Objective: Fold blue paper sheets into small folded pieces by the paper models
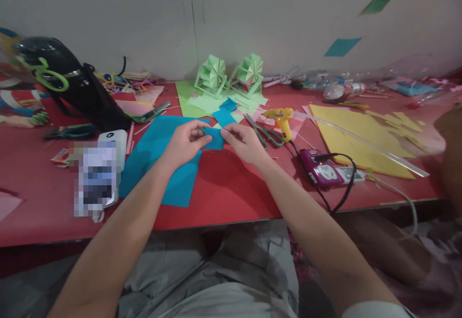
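Between my two hands is a small piece of blue paper (215, 139), raised a little above the red table. My left hand (186, 142) pinches its left end between thumb and fingers. At its upper right corner, my right hand (243, 141) is closed on it in the same way. Under my left hand lies a large blue sheet (162, 140). Smaller blue pieces (225, 117) lie just beyond the held one. A pair of scissors (262, 135) rests right of my right hand, by a yellow glue gun (283, 120).
Two pale green folded-paper wheels on stands (212, 75) are at the back. Yellow sheets (357, 140), a purple power strip (321, 169) and its cables fill the right. A phone (97, 178) and a black bag (75, 82) are leftward. Another person's arm (449, 149) shows at far right.
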`<state>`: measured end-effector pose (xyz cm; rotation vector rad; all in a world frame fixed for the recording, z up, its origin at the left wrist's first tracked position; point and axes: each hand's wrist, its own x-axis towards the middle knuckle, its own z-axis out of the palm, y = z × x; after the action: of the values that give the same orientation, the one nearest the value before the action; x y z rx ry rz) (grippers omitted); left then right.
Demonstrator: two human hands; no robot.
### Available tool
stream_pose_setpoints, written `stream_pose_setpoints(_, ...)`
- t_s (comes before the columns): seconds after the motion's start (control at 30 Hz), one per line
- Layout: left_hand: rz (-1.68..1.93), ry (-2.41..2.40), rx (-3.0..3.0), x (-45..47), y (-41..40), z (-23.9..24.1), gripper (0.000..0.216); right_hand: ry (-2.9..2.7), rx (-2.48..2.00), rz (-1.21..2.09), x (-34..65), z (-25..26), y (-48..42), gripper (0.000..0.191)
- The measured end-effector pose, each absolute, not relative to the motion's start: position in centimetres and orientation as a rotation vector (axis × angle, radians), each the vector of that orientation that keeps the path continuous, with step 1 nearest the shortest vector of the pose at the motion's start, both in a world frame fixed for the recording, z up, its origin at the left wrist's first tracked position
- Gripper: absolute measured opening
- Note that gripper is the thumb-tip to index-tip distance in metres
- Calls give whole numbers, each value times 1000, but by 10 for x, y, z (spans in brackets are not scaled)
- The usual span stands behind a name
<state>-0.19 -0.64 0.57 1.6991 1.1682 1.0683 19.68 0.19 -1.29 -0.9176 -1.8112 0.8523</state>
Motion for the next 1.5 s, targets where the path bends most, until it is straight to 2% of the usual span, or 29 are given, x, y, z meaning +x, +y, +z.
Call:
stream_pose_setpoints(0.2,918,1171,1775,-1,-10,7,26,-1840,-993,836,197,-13,1,35)
stream_pose_setpoints(0.3,845,1176,1818,0,-10,8,33,-1878,-1021,787,197,-12,-1,34)
stream_pose_setpoints(0.47,887,1252,1823,-1,-9,9,42,-1869,-999,873,194,-11,-2,40)
stream_pose_setpoints(0.7,932,1159,1734,1,-9,5,32,-1988,-1023,793,197,-10,1,38)
stream_pose_setpoints(0.93,1056,1236,1700,-1,-6,2,30,-1982,-1022,1015,196,-11,-1,41)
stream_pose_setpoints(1.13,944,1189,1753,0,-8,2,29,-2062,-1049,1002,201,-7,-4,39)
stream_pose_setpoints(1.3,1055,1301,1790,-2,-6,1,33,-1898,-1037,1241,199,-1,-5,37)
stream_pose_setpoints(1.5,1140,1262,1719,1,-5,0,33,-1770,-1028,1360,196,-1,-5,42)
